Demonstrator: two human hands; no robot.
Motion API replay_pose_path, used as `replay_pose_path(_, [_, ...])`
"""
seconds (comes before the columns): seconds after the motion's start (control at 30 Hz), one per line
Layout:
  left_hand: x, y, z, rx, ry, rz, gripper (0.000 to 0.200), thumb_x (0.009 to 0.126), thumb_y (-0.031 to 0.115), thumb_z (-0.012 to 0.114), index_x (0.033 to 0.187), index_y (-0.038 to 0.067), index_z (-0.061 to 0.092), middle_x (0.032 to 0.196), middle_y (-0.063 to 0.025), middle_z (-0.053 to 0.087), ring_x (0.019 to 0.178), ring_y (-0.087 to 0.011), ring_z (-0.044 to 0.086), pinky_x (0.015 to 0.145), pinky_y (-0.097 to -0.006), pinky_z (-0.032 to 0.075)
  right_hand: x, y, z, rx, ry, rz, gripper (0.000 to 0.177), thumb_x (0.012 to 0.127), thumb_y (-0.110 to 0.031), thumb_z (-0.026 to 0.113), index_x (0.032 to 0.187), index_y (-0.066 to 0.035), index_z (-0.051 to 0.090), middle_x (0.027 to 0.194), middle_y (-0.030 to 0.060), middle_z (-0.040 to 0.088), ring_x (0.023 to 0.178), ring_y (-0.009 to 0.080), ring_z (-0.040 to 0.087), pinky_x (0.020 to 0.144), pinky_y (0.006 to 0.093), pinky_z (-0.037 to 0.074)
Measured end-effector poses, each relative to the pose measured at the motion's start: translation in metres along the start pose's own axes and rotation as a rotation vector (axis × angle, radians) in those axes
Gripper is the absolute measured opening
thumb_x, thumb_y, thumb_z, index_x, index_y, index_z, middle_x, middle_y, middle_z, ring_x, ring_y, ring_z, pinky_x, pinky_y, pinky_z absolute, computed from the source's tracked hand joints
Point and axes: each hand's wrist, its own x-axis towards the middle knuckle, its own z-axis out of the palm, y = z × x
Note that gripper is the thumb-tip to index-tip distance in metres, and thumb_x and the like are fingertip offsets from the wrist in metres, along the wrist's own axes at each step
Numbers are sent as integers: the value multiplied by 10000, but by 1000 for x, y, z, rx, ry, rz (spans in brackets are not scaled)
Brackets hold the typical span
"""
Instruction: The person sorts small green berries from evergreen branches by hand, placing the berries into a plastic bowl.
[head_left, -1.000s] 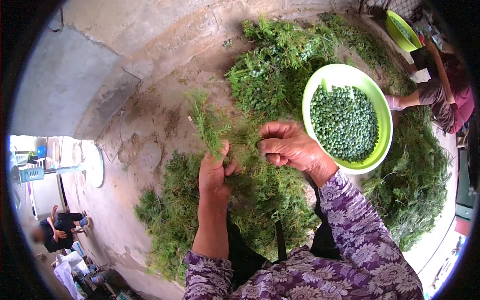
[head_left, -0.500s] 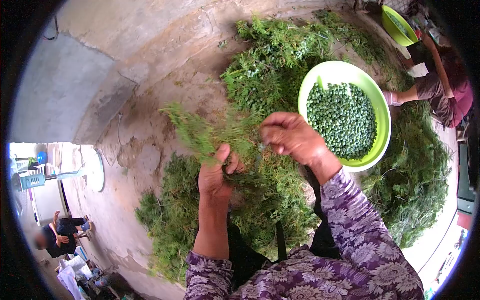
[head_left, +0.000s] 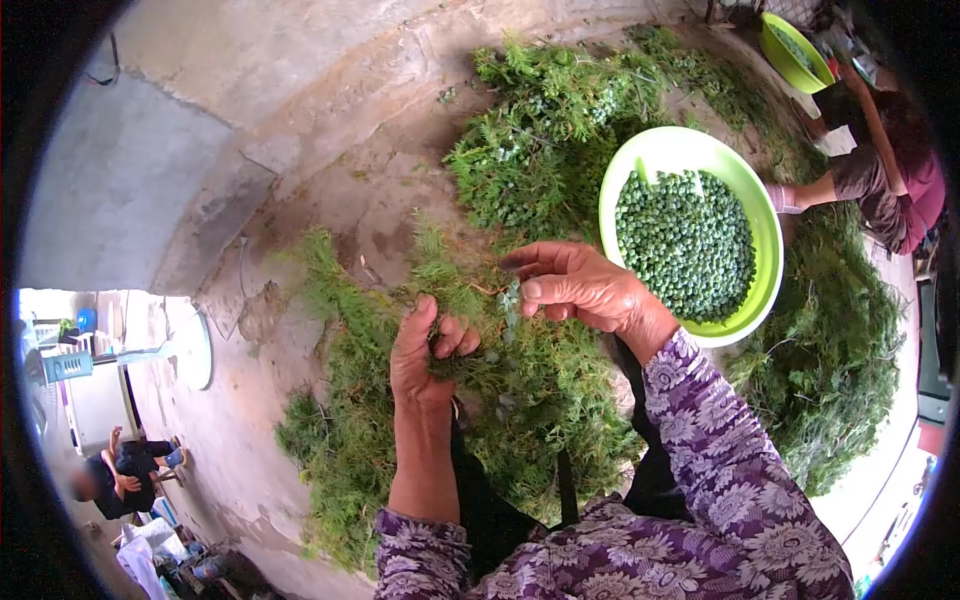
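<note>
- From my head camera I have the left hand [head_left: 430,345] near mid-view, its grip closed round a feathery green sprig [head_left: 437,266]; the fronds spread toward 10 and 12 o'clock of that hand.
- My right hand [head_left: 590,290] sits between 2 and 3 o'clock of the left, forefinger and thumb apart, other fingers curled; whether this grip holds anything, I cannot tell.
- Just at 9 o'clock of the right thumb I make out a pale bluish cluster [head_left: 509,299], blurred.
- At 2 o'clock of the right hand, close by, I see a lime-green bowl [head_left: 690,148] holding many round green berries [head_left: 685,245].
- Below both hands, toward 6 o'clock, lies a heap of cut greenery [head_left: 545,400]; another pile [head_left: 550,130] lies at 12 o'clock.
- Between 2 and 3 o'clock, at my view's edge, a co-worker [head_left: 920,195] sits near a second bowl [head_left: 785,62].
</note>
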Motion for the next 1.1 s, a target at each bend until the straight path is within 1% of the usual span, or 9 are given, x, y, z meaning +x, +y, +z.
replay_pose_path(0.17, [0, -1, 0, 19, 44, 18, 89, 766, 148, 610, 740, 128, 528, 576, -10, 506, 430, -88, 359, 483, -282, 335, 2, 0, 8, -72, -25, 51, 648, 661, -217, 731, 1191, -15, 418, 737, 9, 561, 558, 77, 498, 452, 183, 364])
replay_pose_path(0.23, [-1, -1, 0, 23, 38, 17, 91, 764, 150, 614, 741, 125, 529, 578, -11, 504, 430, -90, 360, 485, -282, 342, -2, -5, 21, -71, 64, 55, 520, 665, -133, 721, 1113, -20, 482, 693, 23, 545, 565, 67, 489, 453, 168, 334])
replay_pose_path(0.63, [6, -3, -8, 34, 112, 44, 164, 735, 165, 643, 767, 122, 489, 561, 8, 446, 416, -102, 361, 463, -293, 369, -1, 5, 32, -356, 115, 3, 279, 718, -152, 567, 968, -29, 570, 602, 9, 528, 515, 70, 476, 464, 213, 391])
replay_pose_path(0.7, [1, 0, 3, 158, 460, 124, 165, 739, 168, 638, 754, 124, 479, 539, 19, 420, 411, -109, 359, 442, -304, 381, 0, 10, 29, -411, 101, 30, 255, 722, -148, 556, 944, -24, 572, 606, 17, 528, 511, 73, 476, 467, 215, 392])
replay_pose_path(0.93, [-4, 30, -14, 213, 427, 264, 125, 772, 194, 609, 760, 125, 506, 526, 27, 419, 427, -116, 393, 425, -307, 398, -14, -7, 25, -827, 55, 86, 249, 758, -165, 502, 936, 0, 558, 593, 5, 497, 482, 61, 431, 419, 197, 336])
replay_pose_path(0.97, [-5, 39, -9, 148, 398, 297, 119, 781, 200, 602, 757, 125, 513, 529, 29, 424, 427, -119, 391, 427, -300, 396, -15, -6, 19, -829, 51, 85, 249, 758, -165, 502, 936, 0, 558, 593, 5, 497, 482, 61, 431, 419, 197, 336])
replay_pose_path(1.0, [-7, 43, -2, 82, 369, 330, 116, 790, 206, 595, 754, 125, 520, 531, 31, 429, 428, -122, 390, 429, -293, 395, -17, -2, 10, -522, 19, 155, 257, 755, -185, 493, 926, -1, 549, 649, 39, 536, 553, 101, 495, 440, 216, 377])
replay_pose_path(1.03, [-6, 39, 7, 98, 611, 308, 118, 801, 210, 585, 737, 129, 529, 532, 36, 436, 417, -114, 369, 428, -277, 372, -18, 0, 5, -211, -9, 221, 266, 752, -204, 484, 915, -1, 540, 706, 72, 575, 624, 141, 559, 460, 234, 419])
replay_pose_path(1.1, [-7, 36, -7, 112, 537, 294, 112, 802, 211, 585, 749, 130, 528, 531, 42, 431, 412, -104, 357, 422, -270, 357, -19, -2, 9, -93, -28, 197, 272, 756, -198, 480, 944, -9, 533, 740, 67, 575, 643, 156, 571, 466, 233, 434])
